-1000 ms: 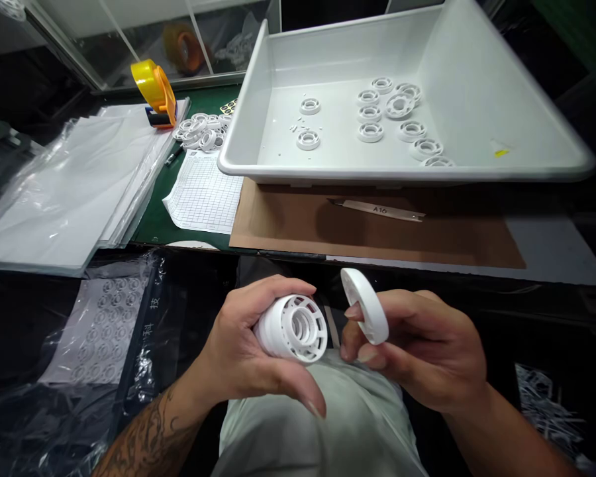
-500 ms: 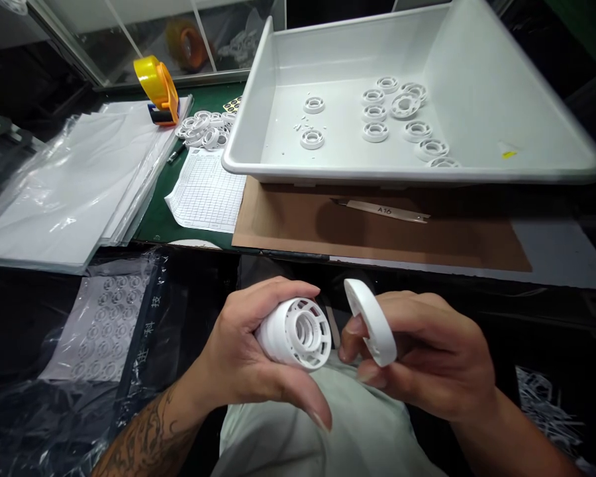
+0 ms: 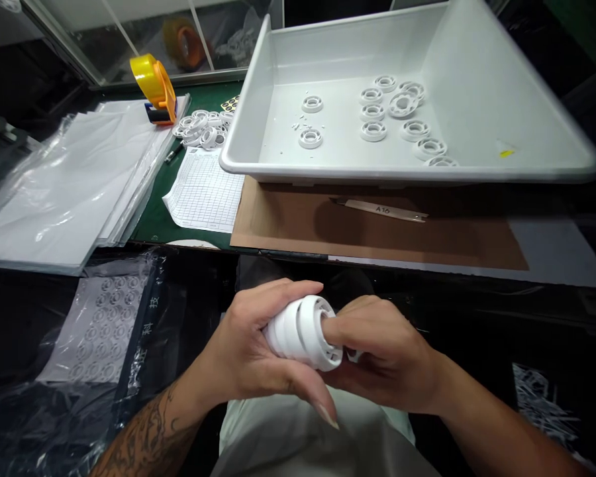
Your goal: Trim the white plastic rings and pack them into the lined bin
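Observation:
My left hand is wrapped round a stack of white plastic rings, held on its side above my lap. At the stack's right end sits one more white ring, slightly tilted against the others. The index finger of my right hand reaches into the opening of that end ring. Below that finger, a bit of another white part shows between the right hand's curled fingers; most of it is hidden.
A white tray holds several loose rings. Before it, a knife marked A16 lies on brown cardboard. Left are a ring pile, a gridded sheet, a tape dispenser and plastic bags.
My right hand has moved left and brought its ring against the end of the stack. Its index finger is now inside the ring. My left hand still holds the stack.

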Demonstrator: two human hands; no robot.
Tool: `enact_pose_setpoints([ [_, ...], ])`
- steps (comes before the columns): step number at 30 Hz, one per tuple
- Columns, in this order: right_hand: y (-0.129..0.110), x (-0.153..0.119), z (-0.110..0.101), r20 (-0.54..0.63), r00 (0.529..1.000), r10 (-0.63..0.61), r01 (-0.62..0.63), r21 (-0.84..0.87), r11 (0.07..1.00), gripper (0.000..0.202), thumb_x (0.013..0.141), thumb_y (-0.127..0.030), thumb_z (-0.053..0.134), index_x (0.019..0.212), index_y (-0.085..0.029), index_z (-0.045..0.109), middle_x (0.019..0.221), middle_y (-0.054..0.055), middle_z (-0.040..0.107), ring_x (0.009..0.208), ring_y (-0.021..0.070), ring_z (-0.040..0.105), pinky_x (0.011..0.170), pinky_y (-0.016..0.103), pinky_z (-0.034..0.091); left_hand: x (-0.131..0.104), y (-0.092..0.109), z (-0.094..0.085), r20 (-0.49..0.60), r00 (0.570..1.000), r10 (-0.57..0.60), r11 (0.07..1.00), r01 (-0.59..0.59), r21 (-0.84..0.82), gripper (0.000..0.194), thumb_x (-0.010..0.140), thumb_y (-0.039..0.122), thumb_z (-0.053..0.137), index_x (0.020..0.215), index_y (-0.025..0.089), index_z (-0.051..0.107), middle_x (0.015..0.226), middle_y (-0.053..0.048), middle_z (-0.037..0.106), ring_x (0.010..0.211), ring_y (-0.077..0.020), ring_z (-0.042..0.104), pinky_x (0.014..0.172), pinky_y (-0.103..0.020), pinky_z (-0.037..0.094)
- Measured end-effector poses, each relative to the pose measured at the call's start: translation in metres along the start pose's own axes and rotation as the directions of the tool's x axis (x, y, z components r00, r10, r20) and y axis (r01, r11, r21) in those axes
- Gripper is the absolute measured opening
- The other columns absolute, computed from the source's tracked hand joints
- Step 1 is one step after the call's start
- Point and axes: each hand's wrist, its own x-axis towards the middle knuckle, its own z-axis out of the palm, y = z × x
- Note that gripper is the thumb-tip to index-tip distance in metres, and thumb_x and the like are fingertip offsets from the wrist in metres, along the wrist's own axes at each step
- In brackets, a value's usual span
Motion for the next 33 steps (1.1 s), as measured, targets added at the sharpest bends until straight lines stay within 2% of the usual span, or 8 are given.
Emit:
enact_pose_setpoints([
  [5, 0.000, -0.005, 0.001, -0.144, 0.984, 0.100, -0.078, 0.150, 0.986, 0.021, 0.105, -0.038, 0.073, 0.097, -0.019, 0.072, 0.067, -0.002, 0.066, 0.051, 0.0104, 0.055, 0.050, 0.022, 0.044, -0.001, 0.001, -0.002, 0.000, 0.997, -0.075, 0.997, 0.075, -0.035, 0.074, 0.049, 0.052, 0.103, 0.114, 0.021, 0.085, 0.089, -0.006, 0.080, 0.073, -0.0181, 0.069, 0.066, -0.026, 0.054],
  [10, -0.001, -0.005, 0.005, -0.178, 0.982, 0.059, -0.044, 0.084, 0.996, 0.023, 0.104, -0.036, 0.074, 0.092, -0.016, 0.075, 0.064, -0.001, 0.064, 0.049, 0.0112, 0.055, 0.047, 0.023, 0.043, -0.004, 0.002, -0.002, -0.029, 0.988, -0.154, 0.984, 0.151, -0.092, 0.070, 0.054, 0.050, 0.103, 0.115, 0.021, 0.084, 0.090, -0.006, 0.080, 0.072, -0.0175, 0.067, 0.062, -0.025, 0.053],
  [12, -0.001, -0.007, 0.007, -0.214, 0.972, 0.102, -0.072, 0.143, 0.987, 0.022, 0.102, -0.037, 0.078, 0.094, -0.016, 0.078, 0.064, 0.000, 0.066, 0.050, 0.0113, 0.056, 0.047, 0.022, 0.044, -0.005, 0.002, -0.001, -0.040, 0.989, -0.145, 0.986, 0.141, -0.094, 0.064, 0.059, 0.049, 0.102, 0.114, 0.021, 0.084, 0.090, -0.006, 0.079, 0.071, -0.0161, 0.067, 0.061, -0.024, 0.053],
  [14, -0.001, -0.010, 0.008, -0.270, 0.939, 0.213, -0.131, 0.292, 0.947, 0.020, 0.097, -0.039, 0.084, 0.099, -0.019, 0.082, 0.063, 0.000, 0.068, 0.049, 0.0120, 0.058, 0.048, 0.022, 0.047, -0.006, 0.003, -0.001, -0.038, 0.988, -0.151, 0.984, 0.147, -0.097, 0.061, 0.061, 0.049, 0.101, 0.113, 0.021, 0.084, 0.089, -0.006, 0.079, 0.072, -0.0167, 0.067, 0.063, -0.025, 0.054],
  [17, -0.004, -0.015, 0.007, -0.331, 0.861, 0.386, -0.162, 0.541, 0.825, 0.019, 0.093, -0.035, 0.089, 0.109, -0.026, 0.084, 0.065, 0.001, 0.073, 0.045, 0.0122, 0.059, 0.045, 0.021, 0.049, -0.008, 0.006, -0.003, -0.040, 0.981, -0.190, 0.975, 0.184, -0.122, 0.064, 0.059, 0.054, 0.100, 0.111, 0.020, 0.085, 0.090, -0.008, 0.079, 0.074, -0.0192, 0.069, 0.063, -0.026, 0.055],
  [19, -0.005, -0.016, 0.006, -0.347, 0.841, 0.415, -0.137, 0.605, 0.784, 0.020, 0.092, -0.033, 0.089, 0.110, -0.028, 0.084, 0.066, 0.002, 0.074, 0.043, 0.0120, 0.059, 0.041, 0.019, 0.048, -0.008, 0.007, -0.003, -0.045, 0.978, -0.203, 0.971, 0.195, -0.135, 0.065, 0.057, 0.055, 0.101, 0.109, 0.020, 0.086, 0.089, -0.008, 0.079, 0.074, -0.0191, 0.069, 0.061, -0.025, 0.054],
  [29, -0.009, -0.017, 0.003, -0.338, 0.865, 0.370, -0.140, 0.546, 0.826, 0.025, 0.092, -0.037, 0.090, 0.115, -0.030, 0.084, 0.068, 0.002, 0.076, 0.048, 0.0131, 0.064, 0.044, 0.020, 0.050, -0.006, 0.008, -0.001, -0.052, 0.983, -0.178, 0.975, 0.169, -0.144, 0.065, 0.057, 0.058, 0.100, 0.109, 0.022, 0.087, 0.086, -0.007, 0.078, 0.072, -0.0185, 0.067, 0.061, -0.026, 0.051],
  [33, -0.008, -0.014, 0.004, -0.344, 0.902, 0.262, -0.090, 0.444, 0.891, 0.025, 0.096, -0.039, 0.085, 0.120, -0.033, 0.081, 0.069, 0.000, 0.077, 0.052, 0.0148, 0.068, 0.052, 0.023, 0.056, -0.006, 0.009, -0.001, -0.057, 0.980, -0.190, 0.970, 0.178, -0.167, 0.063, 0.056, 0.055, 0.101, 0.108, 0.022, 0.087, 0.086, -0.007, 0.078, 0.071, -0.0192, 0.066, 0.062, -0.027, 0.051],
])
